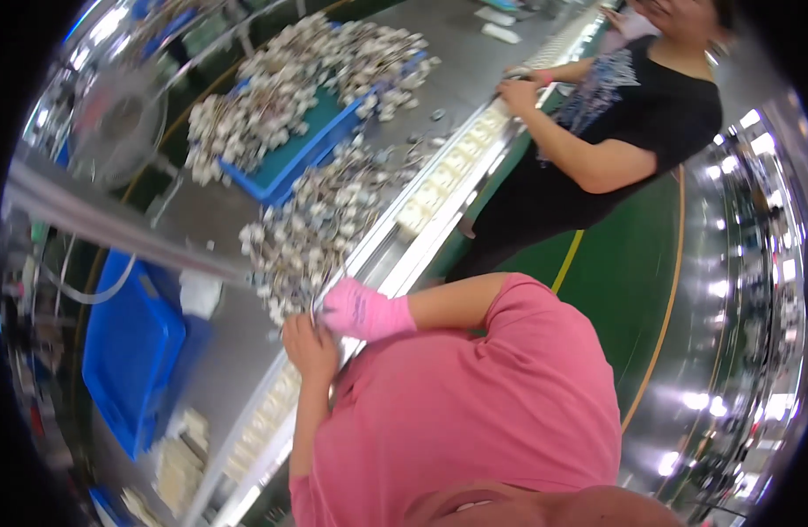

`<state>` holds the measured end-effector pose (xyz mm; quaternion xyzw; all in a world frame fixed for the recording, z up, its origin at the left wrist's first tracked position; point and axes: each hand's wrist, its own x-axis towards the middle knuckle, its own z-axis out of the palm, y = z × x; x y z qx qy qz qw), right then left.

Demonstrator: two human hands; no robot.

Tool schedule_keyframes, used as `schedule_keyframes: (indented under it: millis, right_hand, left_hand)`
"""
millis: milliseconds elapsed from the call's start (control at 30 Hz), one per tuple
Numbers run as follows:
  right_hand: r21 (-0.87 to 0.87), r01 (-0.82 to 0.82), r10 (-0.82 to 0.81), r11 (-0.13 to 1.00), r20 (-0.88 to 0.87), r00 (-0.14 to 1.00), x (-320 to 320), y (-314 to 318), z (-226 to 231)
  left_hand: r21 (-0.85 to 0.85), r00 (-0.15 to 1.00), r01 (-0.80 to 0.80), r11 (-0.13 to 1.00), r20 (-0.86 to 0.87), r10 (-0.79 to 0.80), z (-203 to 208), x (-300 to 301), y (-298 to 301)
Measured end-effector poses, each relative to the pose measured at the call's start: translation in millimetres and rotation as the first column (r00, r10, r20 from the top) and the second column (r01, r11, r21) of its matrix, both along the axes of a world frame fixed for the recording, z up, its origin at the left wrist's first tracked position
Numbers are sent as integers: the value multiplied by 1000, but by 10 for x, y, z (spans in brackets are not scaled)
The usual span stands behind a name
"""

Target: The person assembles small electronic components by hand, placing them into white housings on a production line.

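Both hands meet at the near edge of a pile of small white-and-metal parts (pixel 309 230) heaped on the grey worktop (pixel 212 351). The right hand (pixel 362 309) wears a pink glove, and its fingers are folded into a loose fist right against the pile; what it has inside is hidden by the glove. The bare left hand (pixel 309 347) sits just beneath it, touching the glove. Its fingers are curled towards the same spot, but I cannot tell whether they grip anything (the parts are tiny and blurred here). A few thin metal leads stick up just where the two hands come together.

Further along the worktop, a blue tray (pixel 309 151) carries a second, bigger heap of the same parts, spilling over its rim. Beside the hands runs a narrow conveyor line (pixel 395 255) with a row of pale rectangular pieces (pixel 443 180) lying on it. A co-worker in a black top (pixel 637 114) stands across the line, one hand (pixel 516 93) resting on its edge. A blue bin (pixel 131 351) sits at the left of the worktop, and the green floor (pixel 619 263) shows a yellow stripe.
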<state>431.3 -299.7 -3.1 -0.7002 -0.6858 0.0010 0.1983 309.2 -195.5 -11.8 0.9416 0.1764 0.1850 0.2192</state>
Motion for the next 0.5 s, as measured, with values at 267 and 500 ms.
schedule_keyframes:
  millis: [267,500]
  right_hand:
    - [189,80,-91,979,48,995,-80,-89,5]
    - [207,98,-103,973,13,995,-64,-58,27]
  left_hand:
    - [1,1000,15,1000,0,-15,47,22,-40]
    - [-11,999,31,999,-7,-31,89,36,-7]
